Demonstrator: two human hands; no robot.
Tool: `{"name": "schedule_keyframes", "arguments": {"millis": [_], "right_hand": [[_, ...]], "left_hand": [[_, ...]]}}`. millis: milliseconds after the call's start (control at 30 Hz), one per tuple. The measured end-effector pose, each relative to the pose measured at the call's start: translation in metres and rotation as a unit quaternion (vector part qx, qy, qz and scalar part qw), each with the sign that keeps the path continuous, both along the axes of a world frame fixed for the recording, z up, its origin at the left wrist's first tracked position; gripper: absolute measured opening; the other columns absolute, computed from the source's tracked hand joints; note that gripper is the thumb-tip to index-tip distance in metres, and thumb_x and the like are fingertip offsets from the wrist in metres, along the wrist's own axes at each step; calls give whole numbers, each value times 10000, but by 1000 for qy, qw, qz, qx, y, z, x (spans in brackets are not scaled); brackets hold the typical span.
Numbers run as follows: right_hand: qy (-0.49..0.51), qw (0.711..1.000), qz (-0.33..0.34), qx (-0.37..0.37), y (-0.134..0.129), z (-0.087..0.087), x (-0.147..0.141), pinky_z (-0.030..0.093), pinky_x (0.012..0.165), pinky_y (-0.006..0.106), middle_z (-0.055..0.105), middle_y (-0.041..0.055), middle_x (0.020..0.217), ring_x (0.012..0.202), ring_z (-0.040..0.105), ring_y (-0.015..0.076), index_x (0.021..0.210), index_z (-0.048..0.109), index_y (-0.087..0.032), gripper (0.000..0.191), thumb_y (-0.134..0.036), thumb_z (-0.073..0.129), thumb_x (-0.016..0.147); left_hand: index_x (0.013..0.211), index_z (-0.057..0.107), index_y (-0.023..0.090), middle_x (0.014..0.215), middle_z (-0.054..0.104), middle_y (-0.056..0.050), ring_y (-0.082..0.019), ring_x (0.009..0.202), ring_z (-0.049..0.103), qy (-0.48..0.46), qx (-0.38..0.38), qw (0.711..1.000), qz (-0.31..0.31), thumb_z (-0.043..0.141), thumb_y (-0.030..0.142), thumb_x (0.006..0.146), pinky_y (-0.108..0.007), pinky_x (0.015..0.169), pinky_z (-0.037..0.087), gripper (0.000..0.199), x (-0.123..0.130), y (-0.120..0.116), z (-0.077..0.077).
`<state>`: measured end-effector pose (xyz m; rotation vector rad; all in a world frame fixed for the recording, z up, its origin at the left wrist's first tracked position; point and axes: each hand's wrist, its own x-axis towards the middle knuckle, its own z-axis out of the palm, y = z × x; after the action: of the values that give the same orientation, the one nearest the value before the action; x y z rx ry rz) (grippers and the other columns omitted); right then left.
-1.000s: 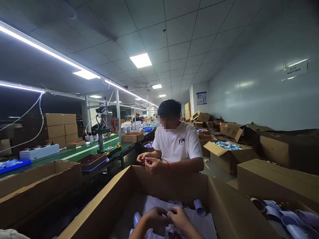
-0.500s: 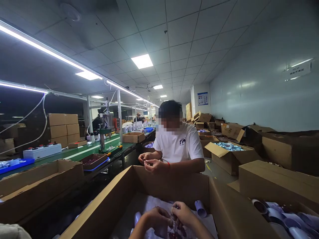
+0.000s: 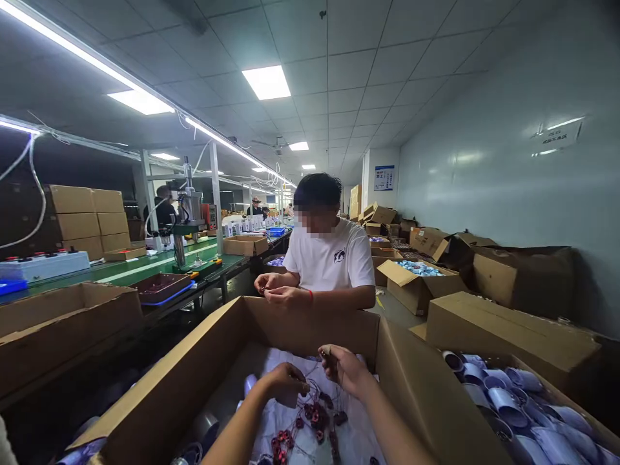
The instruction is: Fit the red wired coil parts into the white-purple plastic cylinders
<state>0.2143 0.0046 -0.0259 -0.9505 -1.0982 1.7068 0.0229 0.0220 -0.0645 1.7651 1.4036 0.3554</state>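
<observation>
Both of my hands are inside a large open cardboard box (image 3: 194,368). My left hand (image 3: 285,382) is closed, its fingertips pinched beside a tangle of thin wires (image 3: 312,386); what they grip is too small to tell. Higher and to the right, my right hand (image 3: 345,369) is pinched with a tiny pale piece at its fingertips that I cannot make out. Below the hands, small dark-red parts with wires (image 3: 316,414) lie in a loose heap on a white sheet (image 3: 356,407). A pale purple tube (image 3: 250,385) is left of my left hand.
A person in a white shirt (image 3: 327,255) stands across the box, handling something small. At right, another box holds several pale tubes (image 3: 504,403). A green workbench (image 3: 145,267) with a press machine (image 3: 186,213) runs along the left; more cartons (image 3: 416,284) stand behind.
My hands have moved apart, the right one upward. The dark-red parts beneath them are now more visible. The view has shifted, bringing more of the right-hand tube box into sight.
</observation>
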Motion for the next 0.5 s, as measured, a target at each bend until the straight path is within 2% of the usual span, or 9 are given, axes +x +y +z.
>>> {"name": "schedule_keyframes", "arguments": {"millis": [133, 233, 300, 400, 433, 500], "right_hand": [[47, 999, -9, 3, 0, 6, 6, 327, 459, 186, 497, -56, 541, 448, 415, 54, 679, 511, -188, 210, -346, 632, 613], [63, 998, -4, 13, -1, 9, 8, 317, 452, 188, 507, -53, 535, 454, 420, 56, 680, 532, -181, 213, -324, 652, 577], [49, 999, 3, 21, -2, 10, 7, 300, 443, 196, 513, -51, 525, 447, 418, 59, 691, 557, -174, 212, -335, 638, 579], [-15, 999, 24, 28, -4, 11, 5, 258, 425, 213, 518, -44, 490, 415, 400, 62, 675, 578, -162, 209, -344, 618, 581], [-34, 999, 31, 28, -5, 11, 4, 249, 424, 215, 521, -42, 480, 409, 396, 63, 666, 580, -159, 210, -345, 619, 577], [-47, 997, 45, 31, -10, 13, 3, 250, 432, 217, 528, -42, 475, 410, 400, 62, 660, 582, -158, 222, -350, 631, 561]], "left_hand": [[671, 713, 173, 534, 547, 22, -93, 504, 432, 59, -24, 998, -9, 788, 471, 442, -242, 523, 360, 383, -4, -1, -1], [799, 724, 229, 545, 521, 51, -86, 502, 417, 87, -38, 995, -17, 829, 417, 361, -231, 515, 362, 488, -6, -3, 1], [1002, 685, 264, 596, 528, 56, -94, 528, 441, 90, -37, 995, -15, 822, 399, 384, -223, 524, 373, 648, -7, -5, 6], [1263, 525, 269, 767, 605, 17, -131, 645, 525, 37, -4, 999, -8, 768, 404, 498, -217, 575, 408, 814, -5, -10, 15], [1276, 515, 270, 837, 626, 2, -142, 694, 544, 17, 11, 1000, -10, 748, 411, 531, -216, 602, 417, 793, -4, -12, 18], [1183, 603, 269, 916, 651, -4, -156, 756, 558, -5, 35, 999, -27, 715, 432, 583, -219, 656, 423, 632, 0, -16, 22]]}}
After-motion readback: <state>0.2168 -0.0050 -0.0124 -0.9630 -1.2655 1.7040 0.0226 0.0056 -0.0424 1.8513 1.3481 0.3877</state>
